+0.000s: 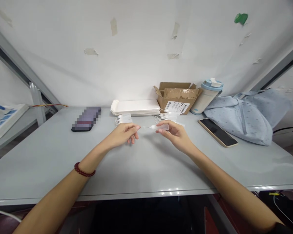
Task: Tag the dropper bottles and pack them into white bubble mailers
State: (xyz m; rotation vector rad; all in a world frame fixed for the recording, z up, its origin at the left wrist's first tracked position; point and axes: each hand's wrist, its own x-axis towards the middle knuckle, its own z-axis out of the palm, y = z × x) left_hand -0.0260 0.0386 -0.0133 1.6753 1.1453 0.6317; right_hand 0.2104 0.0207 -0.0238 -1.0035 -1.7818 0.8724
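Note:
My right hand [175, 134] pinches a small translucent needle-tip squeeze bottle [164, 127], which lies level in the fingers with its thin metal needle pointing left. Facing it, my left hand [126, 132] has thumb and forefinger closed on a tiny clear piece, perhaps a cap, just off the needle's tip. Behind my left hand lies a group of similar small white bottles [125, 117]. A second group of bottles [172, 116] sits behind my right hand, in front of the cardboard box.
A stack of white trays or sheets [139, 106] and an open cardboard box [178, 101] stand against the wall. To the right are a tumbler [206, 97], a phone [217, 132] and a pale blue cloth bag [241, 117]. Another phone [86, 119] lies left on the grey table [141, 172].

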